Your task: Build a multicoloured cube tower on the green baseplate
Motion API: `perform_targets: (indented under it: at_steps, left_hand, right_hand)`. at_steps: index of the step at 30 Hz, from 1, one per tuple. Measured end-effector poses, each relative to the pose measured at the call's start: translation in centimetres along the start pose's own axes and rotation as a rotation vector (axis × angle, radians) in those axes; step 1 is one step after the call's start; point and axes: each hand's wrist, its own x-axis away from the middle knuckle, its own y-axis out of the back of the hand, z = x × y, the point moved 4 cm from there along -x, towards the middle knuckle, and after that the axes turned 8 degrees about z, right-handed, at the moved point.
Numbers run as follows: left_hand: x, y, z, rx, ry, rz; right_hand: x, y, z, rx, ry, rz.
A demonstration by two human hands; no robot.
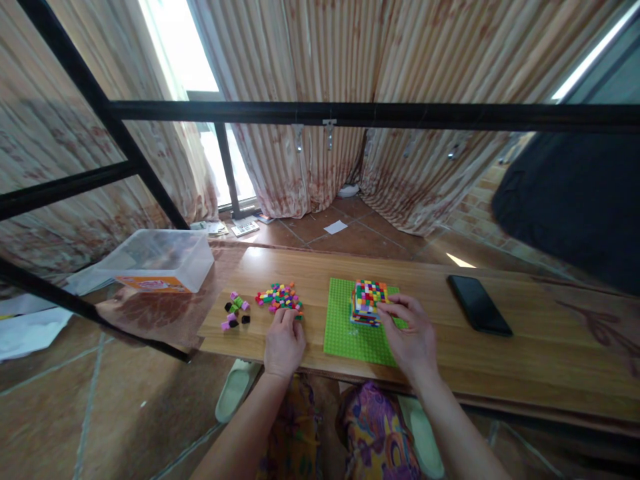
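A small multicoloured building-brick block [369,301] stands on a green studded baseplate [340,333] on the wooden bench. My right hand [411,330] is at the block's right side, thumb and forefinger closed at its upper edge. Whatever is between those fingertips is too small to make out. My left hand [286,339] rests at the near edge of a pile of small coloured bricks [277,295], its fingers bent and together. Its fingertips are among the bricks, and what they hold is hidden.
Left of the pile lie several black, pink and green bricks [235,310]. A black phone [479,305] lies on the bench [550,353] to the right. Beyond its left end stands a clear plastic box [165,260]. A black metal bar [350,113] crosses in front of curtains.
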Motion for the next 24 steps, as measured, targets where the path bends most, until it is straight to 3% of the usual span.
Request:
perform_targets:
  at_steps: [8,14,19,24]
  left_hand:
    - [0.0,0.1,0.0,0.008,-0.009,0.006]
    - [0.1,0.3,-0.3,-0.003,-0.014,-0.011]
    - [0.2,0.4,-0.5,0.012,-0.014,-0.011]
    - [0.2,0.2,-0.3,0.024,-0.017,-0.003]
  right_hand:
    - [0.2,-0.8,-1.5,-0.239,-0.135,-0.067]
    - [1.3,-0.9,-1.6,-0.271,-0.169,-0.075]
    - [3.2,-0.5,-1.1,-0.247,-0.228,-0.237]
    - [1.5,-1.2,-1.9,-0.242,-0.334,-0.146]
